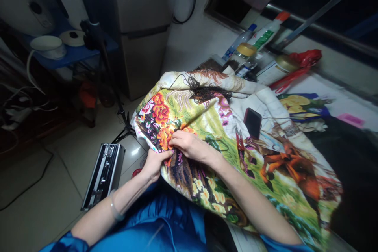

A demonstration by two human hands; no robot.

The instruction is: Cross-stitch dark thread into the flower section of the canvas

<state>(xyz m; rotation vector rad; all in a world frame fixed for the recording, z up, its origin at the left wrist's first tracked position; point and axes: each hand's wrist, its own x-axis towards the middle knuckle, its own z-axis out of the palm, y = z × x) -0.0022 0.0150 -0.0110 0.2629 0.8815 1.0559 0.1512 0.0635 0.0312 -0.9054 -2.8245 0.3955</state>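
Embroidery (206, 118) in left hand (153, 163), under right hand (190, 145).

Dim room, lit from above the person, it seems; the embroidered cloth (206, 118) is brightest, its colours vivid; corners sink to near-black, the lower right unreadable; pale glare on the floor tiles (132, 151); wide-angle bending stretches the edges; far bottles (251, 47) slightly soft.

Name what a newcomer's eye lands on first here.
The embroidered cloth, with orange flowers and horses, fills the middle and right. The left hand grips its left edge while the right hand presses on the orange flowers. A dark phone lies on it; a silver case sits on the floor, left.
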